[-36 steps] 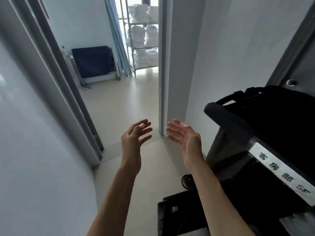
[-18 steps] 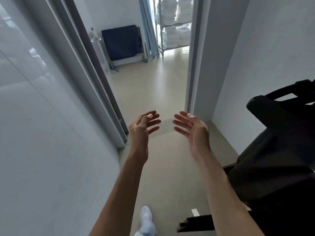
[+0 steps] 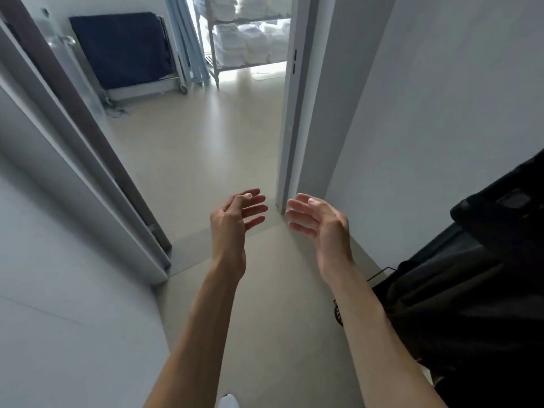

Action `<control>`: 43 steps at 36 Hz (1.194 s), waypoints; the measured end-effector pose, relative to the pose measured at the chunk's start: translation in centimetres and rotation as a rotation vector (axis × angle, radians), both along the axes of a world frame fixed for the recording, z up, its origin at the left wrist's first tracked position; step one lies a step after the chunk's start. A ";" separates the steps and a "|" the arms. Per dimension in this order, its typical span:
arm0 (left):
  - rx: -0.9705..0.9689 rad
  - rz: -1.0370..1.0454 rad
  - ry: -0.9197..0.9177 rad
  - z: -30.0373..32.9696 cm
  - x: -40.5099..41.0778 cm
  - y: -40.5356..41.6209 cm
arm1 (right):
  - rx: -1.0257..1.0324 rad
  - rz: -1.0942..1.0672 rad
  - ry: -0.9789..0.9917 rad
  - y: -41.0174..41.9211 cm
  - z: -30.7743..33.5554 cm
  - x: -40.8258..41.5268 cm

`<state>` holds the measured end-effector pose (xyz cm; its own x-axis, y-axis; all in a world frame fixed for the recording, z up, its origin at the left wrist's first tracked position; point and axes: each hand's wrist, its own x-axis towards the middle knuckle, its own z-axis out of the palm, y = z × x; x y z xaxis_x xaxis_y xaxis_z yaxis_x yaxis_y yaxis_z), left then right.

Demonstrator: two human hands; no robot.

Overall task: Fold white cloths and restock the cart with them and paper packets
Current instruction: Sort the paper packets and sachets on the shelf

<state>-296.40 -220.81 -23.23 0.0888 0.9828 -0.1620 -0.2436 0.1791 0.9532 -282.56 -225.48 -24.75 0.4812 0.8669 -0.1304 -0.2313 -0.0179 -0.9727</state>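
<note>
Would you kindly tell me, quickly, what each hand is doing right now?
Left hand: open, fingers relaxed, holding nothing.
Right hand: open, fingers relaxed, holding nothing.

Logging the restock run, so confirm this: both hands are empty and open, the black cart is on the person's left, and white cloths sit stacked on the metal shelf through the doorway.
Wrong side: the head view shows the black cart on the person's right. The left hand and right hand are empty and open, and white cloths sit stacked on the metal shelf through the doorway.

Hotel linen store: wire rack (image 3: 217, 48) of folded white towels (image 3: 250, 39).
</note>
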 end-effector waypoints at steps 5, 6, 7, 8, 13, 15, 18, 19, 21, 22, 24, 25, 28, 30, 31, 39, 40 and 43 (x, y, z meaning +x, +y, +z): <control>0.022 -0.019 -0.020 1.6 -0.7 5.7 | 0.047 -0.033 0.022 4.8 1.6 -0.7; 0.037 -0.028 -0.017 2.1 -0.8 6.9 | 0.056 -0.041 0.027 5.9 2.1 -0.7; 0.050 -0.035 -0.016 2.6 -0.8 7.9 | 0.063 -0.047 0.028 6.7 2.5 -0.7; 0.067 -0.042 -0.017 3.1 -0.8 9.0 | 0.076 -0.050 0.028 7.8 2.9 -0.6; 0.130 -0.069 0.003 4.9 0.0 14.0 | 0.141 -0.063 0.033 13.0 4.5 0.4; 0.146 -0.076 0.033 5.3 0.4 15.9 | 0.163 -0.063 0.047 15.1 4.9 1.0; 0.155 -0.069 0.050 5.9 1.2 19.1 | 0.195 -0.066 0.068 18.7 5.3 2.1; 0.160 -0.066 0.048 6.1 1.6 20.3 | 0.207 -0.063 0.078 20.1 5.4 2.6; 0.186 -0.060 0.055 6.6 2.6 22.7 | 0.233 -0.048 0.091 22.9 5.5 3.6; 0.206 -0.058 0.064 6.8 3.2 23.9 | 0.246 -0.039 0.088 24.4 5.5 4.1; 0.225 -0.041 0.081 7.2 4.4 26.4 | 0.253 -0.019 0.081 27.6 5.8 5.2; 0.231 -0.032 0.087 7.5 5.1 27.6 | 0.258 -0.012 0.085 29.1 6.0 5.8; 0.244 -0.010 0.105 8.7 7.2 31.5 | 0.278 0.007 0.099 33.7 7.1 7.9; 0.252 -0.003 0.124 9.5 8.4 34.2 | 0.286 0.022 0.103 36.6 7.9 9.3; 0.260 -0.001 0.128 9.9 8.8 35.6 | 0.292 0.034 0.106 38.0 8.4 9.9; 0.323 0.091 0.112 12.5 8.4 46.7 | 0.282 0.117 0.099 48.8 10.2 12.0; 0.323 0.105 0.107 12.5 8.1 48.2 | 0.278 0.130 0.098 50.4 10.1 11.9; 0.311 0.132 0.092 11.8 7.4 52.1 | 0.271 0.146 0.086 55.0 9.8 11.2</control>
